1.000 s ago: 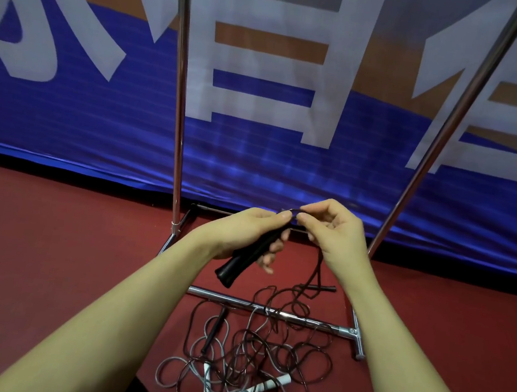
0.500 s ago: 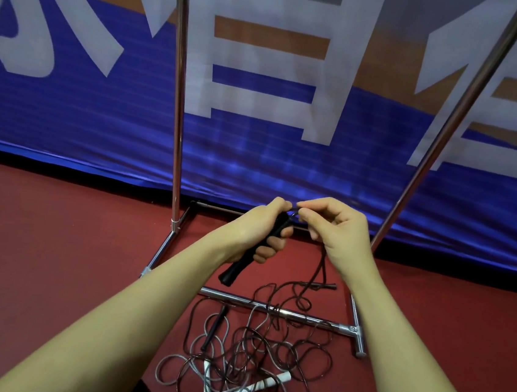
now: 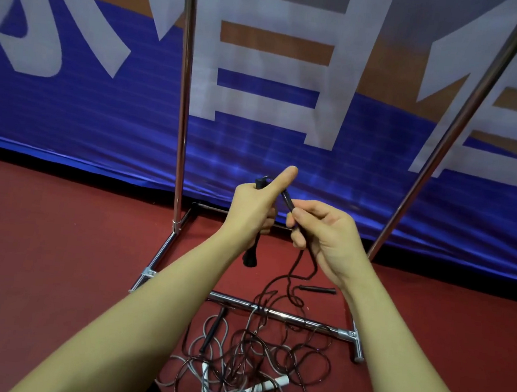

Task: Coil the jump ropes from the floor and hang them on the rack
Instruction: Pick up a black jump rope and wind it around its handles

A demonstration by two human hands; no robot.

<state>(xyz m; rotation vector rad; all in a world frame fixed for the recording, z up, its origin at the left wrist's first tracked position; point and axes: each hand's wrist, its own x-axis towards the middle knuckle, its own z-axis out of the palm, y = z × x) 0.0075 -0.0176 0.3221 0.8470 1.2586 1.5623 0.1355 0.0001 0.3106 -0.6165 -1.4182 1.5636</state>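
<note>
I see the red floor running up to a blue banner with large white characters. The chrome garment rack stands in front of it, its left upright rising out of view and its base bars lying on the floor.

My left hand is raised between the uprights, its grip closed around a black jump-rope handle; the fingers curl round it, the thumb sticks straight up, and the handle's lower end hangs out below the palm. From the top of that handle the black rope bends over and slants down to the right.

My right hand sits just beside the left, thumb and forefinger pinching that rope close to the handle. Below this grip the rope drops in loose curves to the floor, crossing the rack's front base bar.

There it joins a tangled pile of jump ropes, dark and grey cords looped over each other with white handles and a black one among them. A second black handle lies alone behind the bar. The rack's right upright leans away to the upper right.
</note>
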